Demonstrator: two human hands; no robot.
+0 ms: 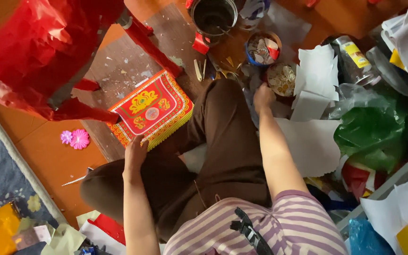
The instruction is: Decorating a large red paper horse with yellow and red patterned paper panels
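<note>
from where i watch, the biggest thing is the crinkled red foil-wrapped figure with stiff legs (43,52), filling the corner at ten o'clock and standing on the worn brown wooden board (119,61). next in size is the crumpled green plastic bag (371,130) at three o'clock, with loose white paper sheets (310,141) spread just beside it. near the middle lies the flat rectangular red paper panel with a yellow fringe and gold ornament (151,109), tilted, one corner touching a red leg of the figure. my left hand (135,152) grips that panel's near edge, thumb on top, at about seven o'clock from its centre. my right hand (263,97) reaches past the brown-trousered knee toward one o'clock, fingers curled down among scraps; i cannot tell whether it is grasping anything. just beyond it sits a small round tin of pale paper pieces (282,79), and further on a blue-rimmed round tub of scraps (263,48). smallest are the two pink paper flowers (75,138) at nine o'clock on the orange floor.
</note>
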